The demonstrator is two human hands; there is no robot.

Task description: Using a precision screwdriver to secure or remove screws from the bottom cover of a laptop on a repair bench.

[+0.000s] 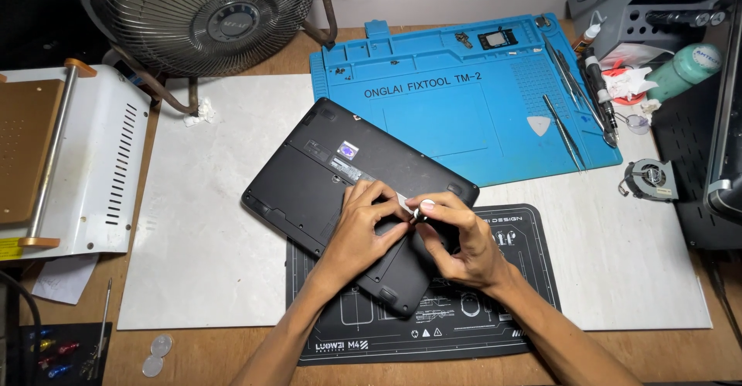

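A black laptop (325, 177) lies upside down and turned at an angle, half on a black work mat (495, 324). Both my hands meet over its right half. My left hand (363, 227) rests on the bottom cover with its fingers curled towards a small silver-tipped screwdriver (417, 214). My right hand (456, 235) grips that screwdriver, which stands upright on the cover. The tip and the spot under it are hidden by my fingers.
A blue repair mat (433, 115) with tweezers (563, 131), a pick and small parts lies behind the laptop. A fan (201, 15) stands at back left, a white machine (85, 162) at left. A small cooling fan (649, 179) and bottles sit at right. Two coins (157, 355) lie at front left.
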